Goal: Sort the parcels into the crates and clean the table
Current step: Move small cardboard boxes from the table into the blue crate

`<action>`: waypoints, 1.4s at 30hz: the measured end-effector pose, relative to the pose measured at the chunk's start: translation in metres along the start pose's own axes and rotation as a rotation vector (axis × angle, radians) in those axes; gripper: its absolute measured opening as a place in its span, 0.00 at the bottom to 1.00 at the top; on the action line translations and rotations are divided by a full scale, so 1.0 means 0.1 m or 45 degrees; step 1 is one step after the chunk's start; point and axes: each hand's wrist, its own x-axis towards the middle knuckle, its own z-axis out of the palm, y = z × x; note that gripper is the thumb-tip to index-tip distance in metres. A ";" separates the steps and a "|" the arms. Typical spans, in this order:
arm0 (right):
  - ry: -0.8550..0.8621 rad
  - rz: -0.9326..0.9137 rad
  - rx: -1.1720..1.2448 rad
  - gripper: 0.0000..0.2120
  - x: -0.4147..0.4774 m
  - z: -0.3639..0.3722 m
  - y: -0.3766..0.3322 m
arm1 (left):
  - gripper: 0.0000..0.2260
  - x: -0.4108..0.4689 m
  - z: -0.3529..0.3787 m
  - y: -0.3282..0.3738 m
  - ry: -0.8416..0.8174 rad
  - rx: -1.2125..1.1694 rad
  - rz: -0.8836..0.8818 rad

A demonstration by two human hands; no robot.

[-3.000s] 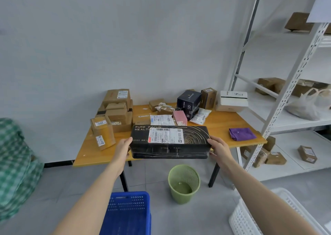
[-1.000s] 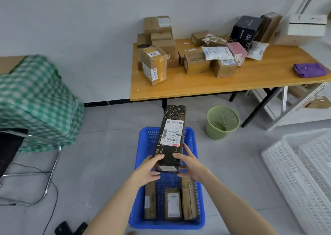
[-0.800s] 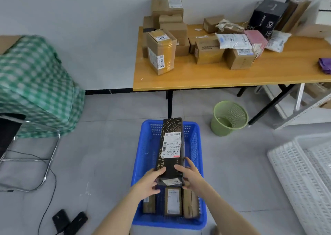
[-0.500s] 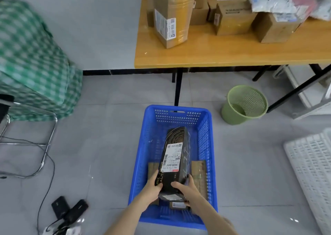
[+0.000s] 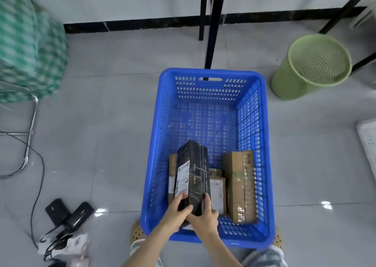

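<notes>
Head: left hand (image 5: 175,212), right hand (image 5: 204,219), each grip curled round black parcel (image 5: 193,173), probably tilted, inside blue crate (image 5: 252,112).

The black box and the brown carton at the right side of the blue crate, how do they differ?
The black box is black with a white label; the brown carton is taped cardboard. The black box is gripped by the left hand and right hand, tilted on its edge; the brown carton lies flat, untouched. Both are long and sit lengthwise inside the blue crate.
</notes>
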 end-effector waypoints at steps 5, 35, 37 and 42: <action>0.039 -0.045 -0.074 0.43 0.40 0.18 0.02 | 0.26 0.47 -0.07 -0.26 0.009 -0.066 -0.048; 0.264 -0.242 -0.311 0.42 1.39 0.63 0.25 | 0.18 1.88 -0.15 -0.79 0.081 0.362 0.021; 0.281 -0.353 -0.084 0.42 1.41 0.63 0.11 | 0.16 1.83 -0.15 -0.67 0.150 0.100 0.127; 0.302 -0.386 0.318 0.37 1.48 0.48 -0.31 | 0.23 1.76 -0.17 -0.13 0.189 -0.078 0.295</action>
